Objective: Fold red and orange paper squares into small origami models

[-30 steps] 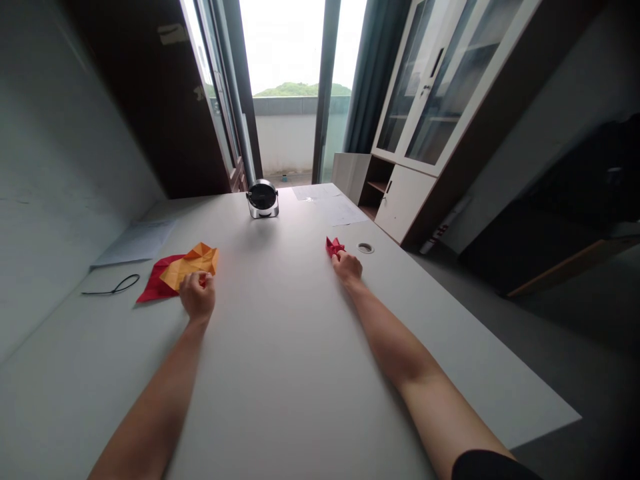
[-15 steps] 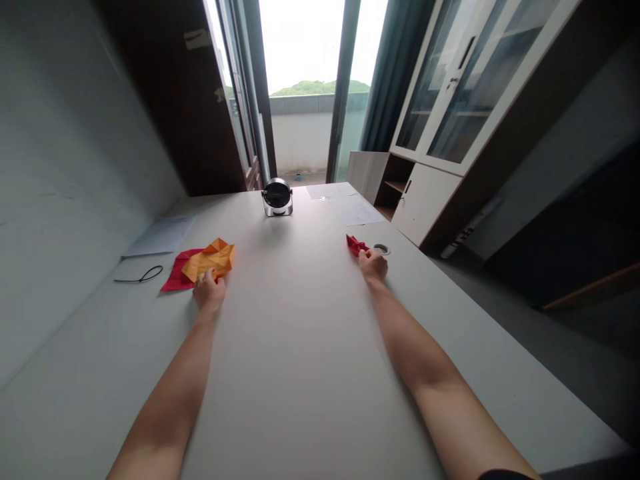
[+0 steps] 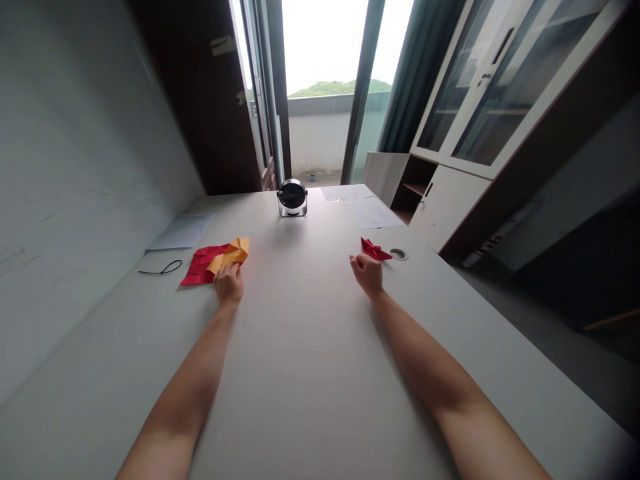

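My left hand (image 3: 229, 285) is closed on the near edge of a creased orange sheet of paper (image 3: 233, 253), which overlaps a red sheet of paper (image 3: 203, 264) lying flat on the table. Over on the right, a folded red paper boat (image 3: 375, 250) stands on the tabletop. Just in front of the boat is my right hand (image 3: 368, 273), fingers curled in with nothing visible in them. A white roll of tape (image 3: 399, 254) lies beside the boat's right end.
At the table's far side stands a round black device on a metal stand (image 3: 293, 197). White papers (image 3: 375, 213) lie at the back right, another paper (image 3: 179, 232) by the left wall. A black cable tie (image 3: 163, 269) rests left of the red sheet.
My right hand has let go of the red paper boat and drawn back toward me. My left hand has pulled the orange sheet, uncovering more of the red one. The view has shifted slightly.
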Available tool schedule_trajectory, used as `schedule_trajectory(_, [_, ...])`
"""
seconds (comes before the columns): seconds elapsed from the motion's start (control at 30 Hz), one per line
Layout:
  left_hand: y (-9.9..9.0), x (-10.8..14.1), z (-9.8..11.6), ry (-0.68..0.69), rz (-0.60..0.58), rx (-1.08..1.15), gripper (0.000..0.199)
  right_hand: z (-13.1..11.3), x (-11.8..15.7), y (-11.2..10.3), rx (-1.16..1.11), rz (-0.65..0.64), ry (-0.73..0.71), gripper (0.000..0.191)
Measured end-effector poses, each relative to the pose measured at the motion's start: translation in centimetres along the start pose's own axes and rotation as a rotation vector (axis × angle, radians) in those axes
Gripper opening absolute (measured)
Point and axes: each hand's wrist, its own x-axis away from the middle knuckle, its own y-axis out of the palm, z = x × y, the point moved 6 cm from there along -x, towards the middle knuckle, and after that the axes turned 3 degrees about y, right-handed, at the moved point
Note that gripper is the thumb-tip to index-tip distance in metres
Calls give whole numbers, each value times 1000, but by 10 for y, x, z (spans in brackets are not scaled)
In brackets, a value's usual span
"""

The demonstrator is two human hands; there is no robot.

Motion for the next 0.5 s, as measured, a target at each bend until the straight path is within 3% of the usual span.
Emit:
schedule_trajectory(0.13, [6, 7, 39, 224, -110, 63, 36, -15, 6, 9, -22, -98, -86, 39])
schedule_trajectory(0.27, [12, 23, 79, 452, -306, 170, 34, -21, 8, 15, -49, -146, -96, 37])
schedule_trajectory(0.43, [3, 52, 129, 757, -538, 296, 29, -33, 11, 16, -183, -159, -84, 31])
schedule_trajectory(0.5, [-3, 61, 143, 804, -603, 321, 30, -41, 13, 17, -245, -186, -73, 31])
